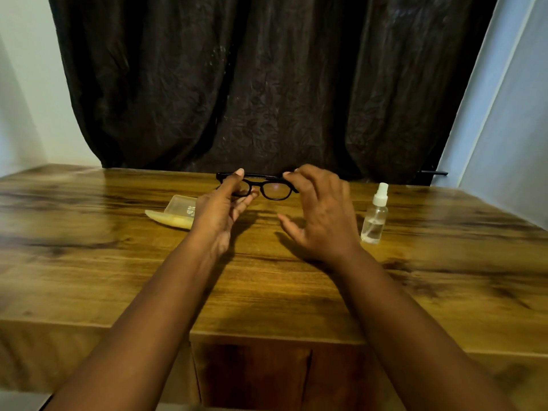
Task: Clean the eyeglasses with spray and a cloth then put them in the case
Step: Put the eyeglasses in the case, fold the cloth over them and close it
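Black-framed eyeglasses (268, 186) are held above the far middle of the wooden table (118, 262). My left hand (221, 209) pinches the left lens rim between thumb and fingers. My right hand (321, 218) has its fingers spread, with fingertips touching the right end of the frame and the thumb hanging free below. A clear spray bottle (375, 216) with a white nozzle stands upright just right of my right hand. A translucent yellowish case (178, 213) lies open on the table, left of my left hand. No cloth is visible.
A dark curtain (267, 84) hangs behind the table's far edge. Pale walls stand on both sides. The table's near edge has a darker wooden panel (252, 375) under it, between my forearms.
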